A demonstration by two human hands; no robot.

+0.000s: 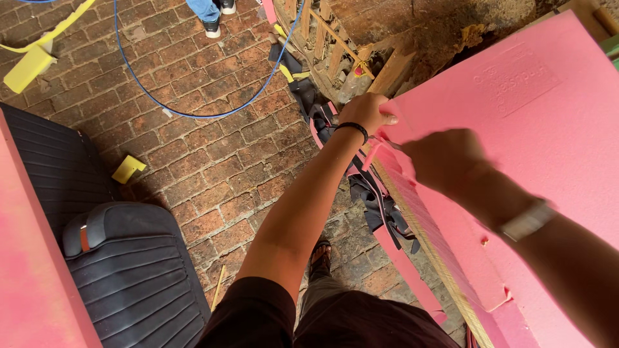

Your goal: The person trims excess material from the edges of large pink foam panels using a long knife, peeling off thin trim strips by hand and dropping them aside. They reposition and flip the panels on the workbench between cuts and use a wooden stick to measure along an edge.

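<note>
Head view, looking straight down: the left hand (pixel 369 113) is clamped on the top corner of a big pink foam board (pixel 516 129) at the right, thumb pressed on its face. The right hand (pixel 445 160) is closed around something thin at the board's near edge, possibly a blade, too blurred to say for sure. A cut seems started near that corner; the long edge below looks untouched, so most remains. 1 sandalled foot (pixel 320 252) shows on the brick floor (pixel 213 167). The board runs out of frame.
</note>
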